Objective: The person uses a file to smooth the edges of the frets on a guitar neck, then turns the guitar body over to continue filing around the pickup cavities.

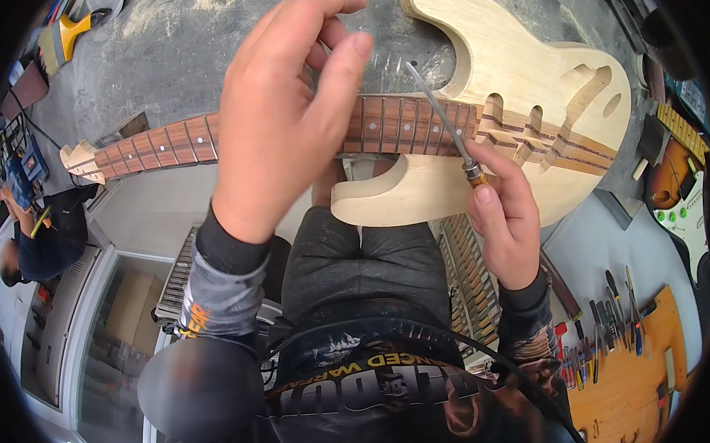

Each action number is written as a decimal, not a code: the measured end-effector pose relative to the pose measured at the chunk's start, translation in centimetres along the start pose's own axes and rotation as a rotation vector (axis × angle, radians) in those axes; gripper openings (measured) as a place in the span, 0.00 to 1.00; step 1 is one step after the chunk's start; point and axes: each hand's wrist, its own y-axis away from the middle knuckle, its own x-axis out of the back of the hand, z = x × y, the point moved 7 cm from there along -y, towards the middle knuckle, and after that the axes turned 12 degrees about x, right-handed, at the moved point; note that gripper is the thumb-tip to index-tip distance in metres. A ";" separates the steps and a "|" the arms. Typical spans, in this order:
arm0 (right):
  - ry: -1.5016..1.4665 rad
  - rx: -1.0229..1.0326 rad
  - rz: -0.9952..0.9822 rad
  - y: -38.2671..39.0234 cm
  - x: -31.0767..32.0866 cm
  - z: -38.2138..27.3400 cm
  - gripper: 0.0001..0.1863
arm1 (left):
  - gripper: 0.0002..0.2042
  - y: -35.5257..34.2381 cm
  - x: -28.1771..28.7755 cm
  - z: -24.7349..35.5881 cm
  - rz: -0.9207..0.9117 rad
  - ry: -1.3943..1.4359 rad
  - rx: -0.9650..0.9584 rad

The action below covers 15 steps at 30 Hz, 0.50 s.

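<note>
A pale, unfinished guitar body (539, 79) with routed cavities lies across the bench edge, joined to a long rosewood-coloured fretted neck (169, 145) that reaches left to a pale headstock (81, 163). My left hand (287, 121) is raised over the middle of the neck, fingers curved and apart from the thumb, with nothing visible in them. My right hand (505, 215) grips the wooden handle of a thin metal tool (437, 107), like a narrow file or chisel, whose shank points up-left over the frets near the body end. Whether the shank touches them I cannot tell.
The grey bench (157, 48) holds a yellow-handled brush (72, 32). At the left, another person (43, 243) in dark clothing works with their hands. A sunburst guitar (670, 172) stands at the right, above an orange board (631, 384) with hand tools. My legs are below the guitar.
</note>
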 end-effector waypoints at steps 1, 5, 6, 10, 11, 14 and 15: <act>0.032 -0.024 -0.011 0.2 0.3 0.2 0.21 | 0.13 -0.3 0.3 -0.3 0.000 -0.002 0.000; -0.006 -0.098 -0.041 0.6 0.8 0.9 0.22 | 0.11 -0.3 0.8 -1.3 0.022 -0.166 -0.048; -0.053 -0.123 -0.058 0.7 0.8 1.1 0.22 | 0.11 -0.3 1.0 -1.5 0.036 -0.137 -0.032; -0.099 -0.161 -0.055 0.9 0.8 1.5 0.22 | 0.11 0.0 0.9 -1.9 0.050 -0.126 -0.035; -0.099 -0.162 -0.055 0.9 0.9 1.5 0.22 | 0.11 0.0 0.8 -1.8 0.043 -0.147 -0.037; -0.071 -0.199 -0.051 0.4 1.2 2.0 0.20 | 0.12 0.0 0.5 -1.9 0.038 -0.175 -0.052; 0.155 0.059 -0.087 -0.7 1.1 1.0 0.20 | 0.12 0.0 0.3 -1.8 0.041 -0.183 -0.066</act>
